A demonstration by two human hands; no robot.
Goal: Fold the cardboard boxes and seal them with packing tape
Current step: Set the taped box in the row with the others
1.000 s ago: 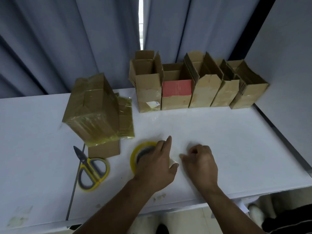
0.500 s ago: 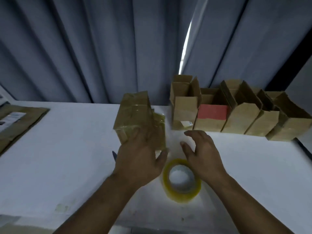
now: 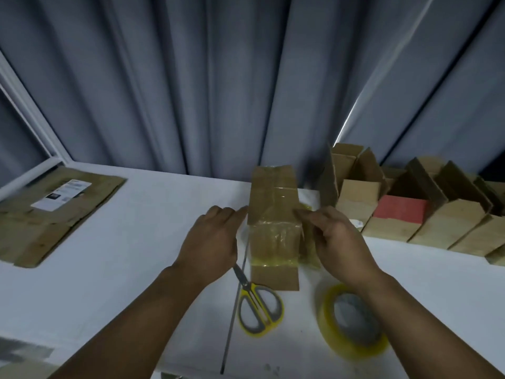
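I have the left hand (image 3: pixel 210 242) flat-fingered and relaxed, its fingertips touching the left edge of the taped bundle of cardboard (image 3: pixel 273 214); it grips nothing. The right hand (image 3: pixel 338 242) reaches to the bundle's right edge with its fingers lightly bent; motion blur keeps me from telling whether it pinches the edge or only rests there. The bundle lies between the two hands, mid-table, bound with yellowish tape. Just nearer me the scissors (image 3: pixel 259 307) lie with their blades running under the left hand; the tape roll (image 3: pixel 352 321) lies flat beside them under the right wrist, and no hand touches either.

Further right, against the curtain, a row of boxes (image 3: pixel 410 217) stands erected with top flaps still up; so I judge folding partly done and top sealing left. On the far left of the white table (image 3: pixel 136 269) lies a flattened carton (image 3: pixel 54 212), unfolded; I read the bundle as further stock, so much remains.
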